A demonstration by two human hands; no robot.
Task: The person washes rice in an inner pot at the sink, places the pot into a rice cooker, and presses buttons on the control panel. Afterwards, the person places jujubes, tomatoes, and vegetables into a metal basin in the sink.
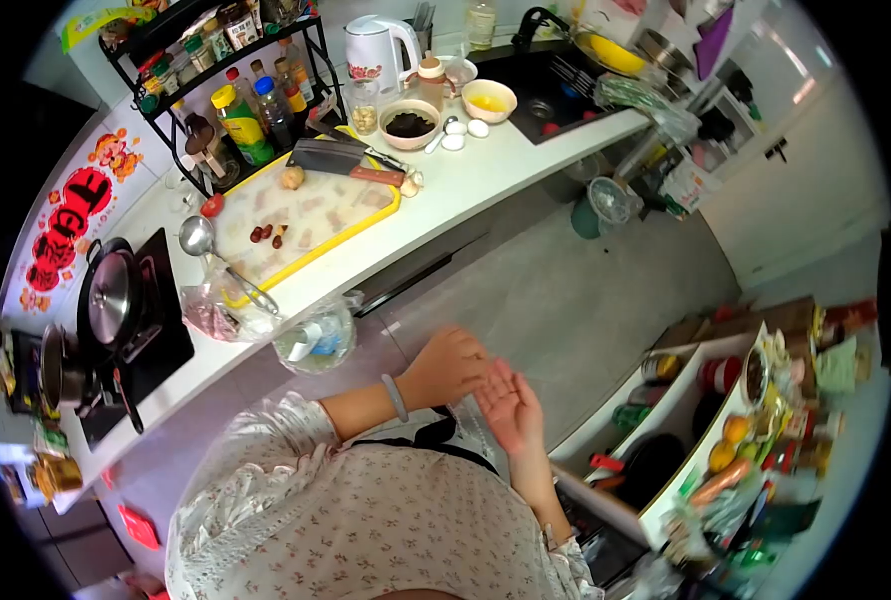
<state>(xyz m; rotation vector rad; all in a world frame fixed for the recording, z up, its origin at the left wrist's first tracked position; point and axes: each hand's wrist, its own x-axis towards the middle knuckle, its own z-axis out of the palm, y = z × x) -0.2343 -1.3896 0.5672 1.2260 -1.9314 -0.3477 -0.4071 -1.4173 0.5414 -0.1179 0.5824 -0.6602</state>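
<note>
My left hand [451,366], with a pale bangle [395,397] at its wrist, is in front of my body over the floor. Its fingers are curled, slightly blurred and touch or almost touch my right hand; whether anything is between them is hidden. My right hand [513,408] is palm up with its fingers stretched out, and nothing shows on the palm. Just below both hands is a black tie [436,432] at my waist, over a floral top [396,510].
A yellow-rimmed cutting board [336,225] bears a cleaver [331,160], red dates and a ladle [198,238]. Bowls, eggs [478,128] and a kettle [376,52] stand farther along the counter. A pan [114,295] sits left. An open drawer [656,440] juts out right.
</note>
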